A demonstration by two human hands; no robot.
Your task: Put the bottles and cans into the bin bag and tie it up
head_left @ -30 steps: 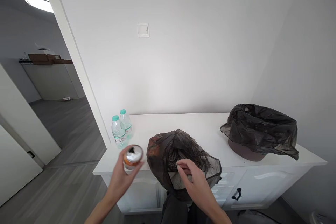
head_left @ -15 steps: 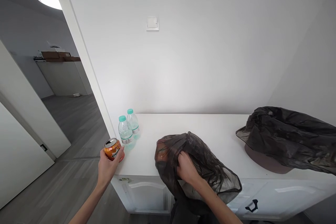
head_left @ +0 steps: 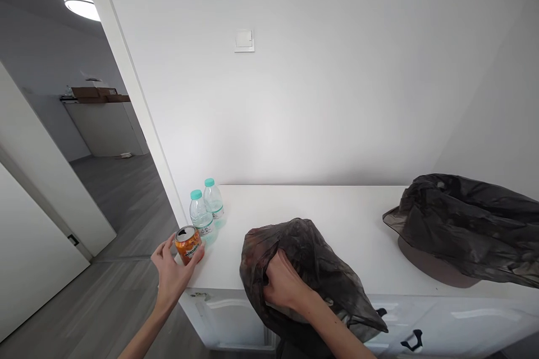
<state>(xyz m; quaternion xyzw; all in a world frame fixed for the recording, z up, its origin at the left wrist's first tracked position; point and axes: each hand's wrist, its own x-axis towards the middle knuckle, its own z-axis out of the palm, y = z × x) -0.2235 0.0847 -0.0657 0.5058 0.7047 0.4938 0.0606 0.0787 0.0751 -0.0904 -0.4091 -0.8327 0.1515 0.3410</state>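
Fingers point(head_left: 161, 253) spread, our left hand point(head_left: 172, 277) frames a can point(head_left: 187, 245) at the worktop point(head_left: 229, 263) corner; we cannot tell how our right hand point(head_left: 288, 285), inside the near bag point(head_left: 334, 272), holds its fingers.

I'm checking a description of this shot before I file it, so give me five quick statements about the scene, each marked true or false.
1. The left hand is at the orange can. True.
2. That can lies on its side. False: it stands upright.
3. The right hand reaches into the nearer dark bag. True.
4. The bottle caps are red. False: they are turquoise.
5. A white switch is on the wall. True.
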